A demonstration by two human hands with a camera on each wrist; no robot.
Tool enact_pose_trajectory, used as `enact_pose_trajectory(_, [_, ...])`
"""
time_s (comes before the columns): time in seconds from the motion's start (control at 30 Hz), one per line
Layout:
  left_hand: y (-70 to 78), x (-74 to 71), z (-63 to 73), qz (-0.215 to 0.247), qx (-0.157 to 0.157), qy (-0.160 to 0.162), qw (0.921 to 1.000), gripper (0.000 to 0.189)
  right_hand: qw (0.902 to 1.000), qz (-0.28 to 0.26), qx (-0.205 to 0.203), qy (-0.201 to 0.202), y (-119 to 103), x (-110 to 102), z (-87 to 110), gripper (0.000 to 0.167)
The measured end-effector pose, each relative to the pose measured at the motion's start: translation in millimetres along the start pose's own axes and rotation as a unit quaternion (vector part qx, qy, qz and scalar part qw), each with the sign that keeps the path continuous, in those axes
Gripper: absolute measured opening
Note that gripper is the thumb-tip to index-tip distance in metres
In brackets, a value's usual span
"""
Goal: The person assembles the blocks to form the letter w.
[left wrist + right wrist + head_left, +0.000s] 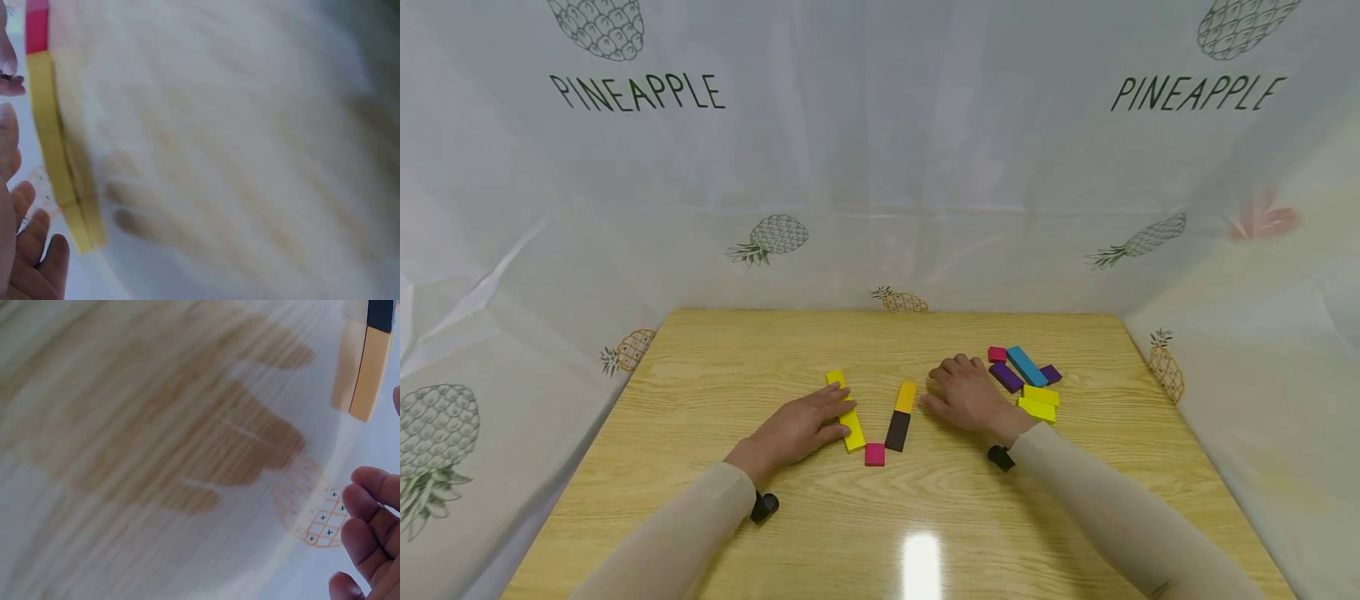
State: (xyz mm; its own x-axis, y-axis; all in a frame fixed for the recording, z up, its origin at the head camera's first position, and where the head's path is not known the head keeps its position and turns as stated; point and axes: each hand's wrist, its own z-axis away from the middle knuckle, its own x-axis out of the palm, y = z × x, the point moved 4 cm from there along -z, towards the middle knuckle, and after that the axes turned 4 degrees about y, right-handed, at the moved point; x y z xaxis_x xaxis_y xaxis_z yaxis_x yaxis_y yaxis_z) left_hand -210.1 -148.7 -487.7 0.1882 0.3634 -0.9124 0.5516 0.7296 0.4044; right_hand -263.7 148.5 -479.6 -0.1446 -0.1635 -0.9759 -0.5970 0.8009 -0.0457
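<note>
In the head view my left hand [801, 427] has its fingers extended over a yellow strip of blocks [852, 429], which slants away from me. A seam crosses the strip near its far end in the left wrist view. At its near end lies a pink square block [875, 454]. To the right, an orange block [906, 397] and a dark block [898, 431] line up end to end, the dark one nearer the pink square. Just right of the orange block is my right hand [968, 393], palm down with loosely bent fingers and nothing in them.
Beyond my right hand lie a pink block [997, 354], a blue block [1026, 367], a purple block [1006, 377], a smaller purple block [1051, 374] and two yellow blocks [1037, 410]. The wooden table [760, 342] meets a hanging pineapple-print sheet [865, 167] at the back and sides.
</note>
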Motion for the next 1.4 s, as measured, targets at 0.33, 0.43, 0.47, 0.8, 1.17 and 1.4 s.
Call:
enact_pose_trajectory(0.33, [33.1,2.6,-38.6,0.012,0.019,-0.030,0.9993,0.054,0.9994,0.004,0.033,-0.011,10,-4,8.6,0.053])
enact_pose_trajectory(0.43, [39.7,7.4,-50.1,0.015,0.029,-0.050,0.9982,0.055,0.9994,0.006,0.035,-0.005,13,-4,11.4,0.052])
enact_pose_trajectory(0.47, [41.1,8.6,-53.6,0.014,0.036,-0.055,0.9977,0.055,0.9994,0.007,0.035,-0.004,15,-4,12.5,0.052])
enact_pose_trajectory(0.8, [52.3,14.6,-75.2,-0.014,0.086,-0.079,0.9931,0.056,0.9985,0.008,0.053,0.009,38,-5,29.4,0.052])
enact_pose_trajectory(1.17, [47.7,21.7,-79.3,-0.011,0.088,-0.093,0.9917,0.055,0.9968,-0.011,0.079,0.007,59,-15,41.2,0.052])
enact_pose_trajectory(1.4, [45.1,25.3,-81.5,-0.017,0.084,-0.105,0.9908,0.057,0.9951,0.007,0.097,0.011,74,-15,48.3,0.051])
